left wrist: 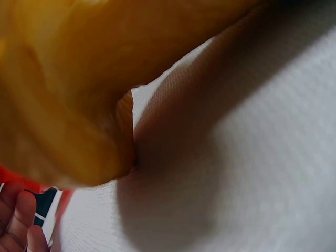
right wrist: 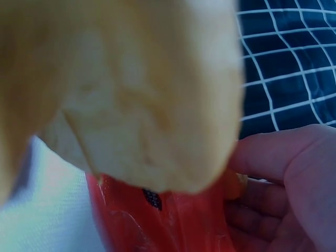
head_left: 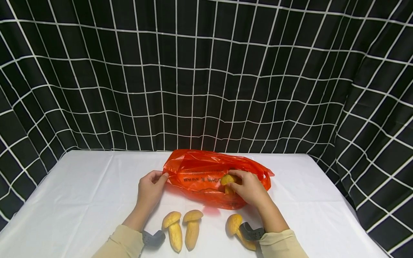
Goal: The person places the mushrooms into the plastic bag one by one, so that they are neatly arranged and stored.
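Observation:
A red plastic bag [head_left: 200, 193] with dark printed letters lies on the white table, its mouth spread open. At the bag's left edge my left hand [head_left: 151, 188] pinches the plastic between thumb and fingers. My right hand [head_left: 251, 188] grips a yellow-brown mushroom [head_left: 228, 179] by the bag's mouth; its lower part is partly hidden by the red film. Nearer me lie two mushrooms side by side, a left one [head_left: 174, 231] and a paler one [head_left: 193, 229]. Another mushroom [head_left: 234, 224] rests below my right wrist, partly covered by the wrist camera.
The white tablecloth [head_left: 106, 193] spreads under everything. Behind and at both sides hangs a black curtain [head_left: 200, 79] with a white grid. Blurred mushrooms lie close to both wrist cameras, filling much of the left wrist view and the right wrist view.

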### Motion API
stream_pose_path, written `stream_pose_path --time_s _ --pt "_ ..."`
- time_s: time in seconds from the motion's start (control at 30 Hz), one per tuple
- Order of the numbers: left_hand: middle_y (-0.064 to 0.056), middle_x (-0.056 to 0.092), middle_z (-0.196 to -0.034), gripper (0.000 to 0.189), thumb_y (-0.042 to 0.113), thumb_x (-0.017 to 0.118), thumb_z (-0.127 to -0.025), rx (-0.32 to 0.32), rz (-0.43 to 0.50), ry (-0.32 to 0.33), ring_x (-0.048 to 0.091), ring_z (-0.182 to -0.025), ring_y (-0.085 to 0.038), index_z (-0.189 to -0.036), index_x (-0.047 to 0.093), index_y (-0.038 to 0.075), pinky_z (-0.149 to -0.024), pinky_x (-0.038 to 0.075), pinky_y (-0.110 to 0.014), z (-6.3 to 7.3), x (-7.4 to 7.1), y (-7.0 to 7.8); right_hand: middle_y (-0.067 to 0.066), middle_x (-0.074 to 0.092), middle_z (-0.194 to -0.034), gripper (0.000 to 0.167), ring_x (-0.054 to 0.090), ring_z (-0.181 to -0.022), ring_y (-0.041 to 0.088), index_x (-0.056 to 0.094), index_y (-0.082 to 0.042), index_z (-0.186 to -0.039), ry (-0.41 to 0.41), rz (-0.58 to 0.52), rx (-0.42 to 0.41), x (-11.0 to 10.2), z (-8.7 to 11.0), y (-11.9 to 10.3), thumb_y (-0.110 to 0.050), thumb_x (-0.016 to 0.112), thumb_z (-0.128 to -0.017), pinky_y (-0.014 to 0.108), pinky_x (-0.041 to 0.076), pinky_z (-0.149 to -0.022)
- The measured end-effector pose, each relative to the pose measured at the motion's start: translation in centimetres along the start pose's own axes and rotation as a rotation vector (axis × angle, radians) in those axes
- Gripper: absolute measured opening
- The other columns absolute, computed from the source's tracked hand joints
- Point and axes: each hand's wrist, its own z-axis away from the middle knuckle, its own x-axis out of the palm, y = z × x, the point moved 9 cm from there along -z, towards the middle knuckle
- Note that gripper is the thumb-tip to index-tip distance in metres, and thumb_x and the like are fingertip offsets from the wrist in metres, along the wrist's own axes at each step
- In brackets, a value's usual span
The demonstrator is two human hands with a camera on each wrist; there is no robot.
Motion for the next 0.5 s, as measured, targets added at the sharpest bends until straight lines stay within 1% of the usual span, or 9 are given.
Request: stream_pose_path --time_s 0.27,0.5 --pt "-0.010 0.072 -0.089 0.021 0.024 0.068 -0.093 -0.008 -0.007 -0.003 0.062 -0.079 -0.017 -0.096 0.072 0.003 -0.072 0.050 -0.016 0.05 -0.05 0.13 0.013 0.065 -0.126 0.039 0.059 -0.118 0.032 0.066 -0.006 -0.125 0.003 -0.004 -0.016 0.01 -0.01 -0.17 -0.012 0.072 -0.087 0.050 0.047 -0.101" --pt "-0.010 0.072 -0.090 0.021 0.024 0.067 -0.093 -0.008 -0.010 -0.002 0.061 -0.081 -0.017 -0.097 0.072 0.004 -0.072 0.050 -0.015 0.08 -0.06 0.14 0.012 0.066 -0.124 0.037 0.060 -0.116 0.031 0.067 -0.005 -0.123 -0.001 0.001 -0.036 0.13 0.03 -0.22 -0.012 0.072 -0.087 0.048 0.048 -0.100"
